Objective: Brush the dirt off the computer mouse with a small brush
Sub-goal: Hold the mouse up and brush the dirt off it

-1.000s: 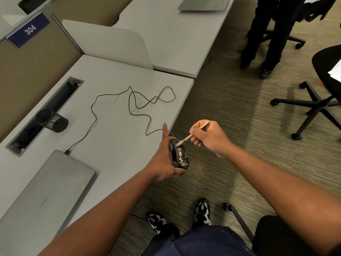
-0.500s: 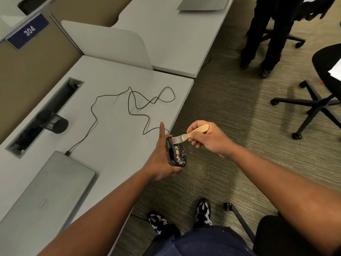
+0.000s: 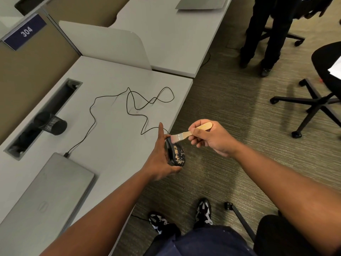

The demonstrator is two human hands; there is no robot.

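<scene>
The computer mouse (image 3: 176,154) is black and held on its side, off the edge of the worktop (image 3: 110,126), above the floor. Its upper shell faces right and carries many tan crumbs of dirt (image 3: 178,154). The small brush (image 3: 190,133) has a pale wooden handle, a metal band and light bristles; the bristles seem to touch the front end of the mouse.

Mouse (image 3: 177,154) underside behind left hand (image 3: 158,159)
</scene>
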